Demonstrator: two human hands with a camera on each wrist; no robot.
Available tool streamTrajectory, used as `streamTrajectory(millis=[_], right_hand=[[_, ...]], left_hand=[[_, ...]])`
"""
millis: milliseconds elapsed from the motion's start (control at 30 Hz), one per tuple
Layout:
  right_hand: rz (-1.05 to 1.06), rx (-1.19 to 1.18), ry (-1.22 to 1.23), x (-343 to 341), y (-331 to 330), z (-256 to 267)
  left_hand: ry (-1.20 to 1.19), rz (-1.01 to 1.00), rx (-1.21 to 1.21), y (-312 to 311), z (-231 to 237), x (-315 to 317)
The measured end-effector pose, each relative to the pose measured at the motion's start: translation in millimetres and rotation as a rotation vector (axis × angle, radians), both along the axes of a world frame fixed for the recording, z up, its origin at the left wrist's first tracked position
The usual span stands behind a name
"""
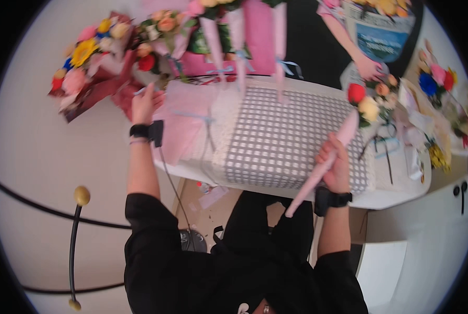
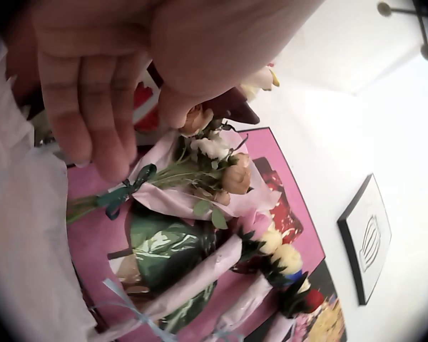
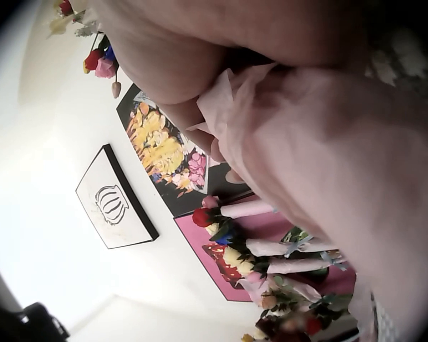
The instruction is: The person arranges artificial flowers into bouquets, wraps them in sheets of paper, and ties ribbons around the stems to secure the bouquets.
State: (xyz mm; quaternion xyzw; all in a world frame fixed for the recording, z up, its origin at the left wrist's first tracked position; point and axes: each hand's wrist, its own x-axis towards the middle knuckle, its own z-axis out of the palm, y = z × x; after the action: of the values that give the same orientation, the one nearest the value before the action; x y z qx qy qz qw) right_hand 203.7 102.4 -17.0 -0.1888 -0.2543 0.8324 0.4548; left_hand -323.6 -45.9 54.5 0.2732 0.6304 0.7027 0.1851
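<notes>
My right hand (image 1: 336, 165) grips a long, narrow cone of pale pink wrapping paper (image 1: 317, 175), tilted over the front of the table. Red and cream flower heads (image 1: 368, 109) show by the cone's upper end. In the right wrist view the pink paper (image 3: 321, 164) fills much of the picture beside my palm. My left hand (image 1: 144, 102) is at the table's left end, between a sheet of pink paper (image 1: 184, 112) and a bouquet in dark red wrap (image 1: 100, 94). The left wrist view shows its fingers (image 2: 93, 107) loosely extended, with nothing gripped.
A grey checked cloth (image 1: 291, 138) covers the middle of the white table (image 1: 192, 170). Several pink-wrapped flowers with blue ribbons (image 1: 239, 57) stand along the back, before pink and black posters. Loose flowers and dark and blue strips (image 1: 388, 144) lie at the right end.
</notes>
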Motion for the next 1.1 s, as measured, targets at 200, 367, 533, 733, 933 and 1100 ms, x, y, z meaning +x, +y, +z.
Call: streamTrajectory(millis=[200, 367, 533, 733, 933, 1100], right_hand=[[-0.050, -0.001, -0.015, -3, -1, 3], [-0.057, 0.066, -0.095, -7, -5, 10], [-0.071, 0.153, -0.243, -24, -27, 26], [-0.180, 0.383, -0.474, -18, -30, 28], [0.110, 0.241, -0.097, -12, -21, 26], [0.280, 0.213, 0.184, -18, -6, 23]], left_hand=[[0.412, 0.142, -0.004, 3, -8, 101], [0.429, -0.568, -0.195, 1, -22, 279], [0.610, -0.662, -0.074, 28, -54, 383], [0.288, -0.803, -0.145, 42, -56, 381], [-0.105, -0.918, 0.024, 43, -67, 375], [-0.333, -1.019, 0.001, 45, -67, 365]])
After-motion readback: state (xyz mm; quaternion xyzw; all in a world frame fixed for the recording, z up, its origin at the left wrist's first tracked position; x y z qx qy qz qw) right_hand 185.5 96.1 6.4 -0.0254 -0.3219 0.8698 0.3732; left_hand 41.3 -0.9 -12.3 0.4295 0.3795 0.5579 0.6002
